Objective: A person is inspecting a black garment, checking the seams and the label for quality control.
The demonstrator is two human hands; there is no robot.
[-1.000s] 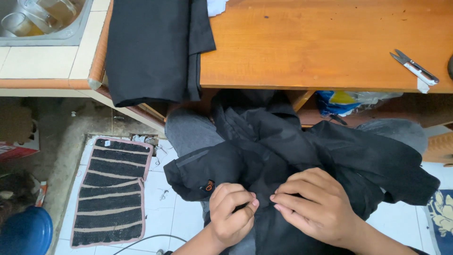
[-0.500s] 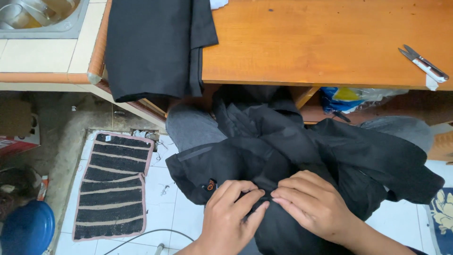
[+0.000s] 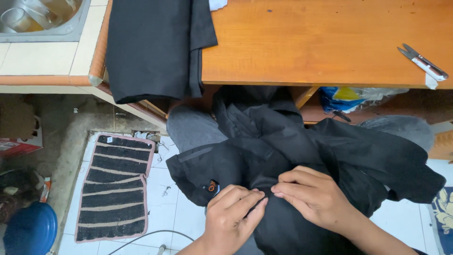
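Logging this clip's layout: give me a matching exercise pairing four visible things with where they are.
Things:
1. thread snips
2. striped mat
3. black garment
4. folded black cloth

Places:
A. on the floor tiles at left
B. on the person's lap, pinched by the left hand and the right hand
C. draped over the wooden table's left edge
D. near the table's right edge

Pairs: 1-D, 2-A, 3-B, 4-C
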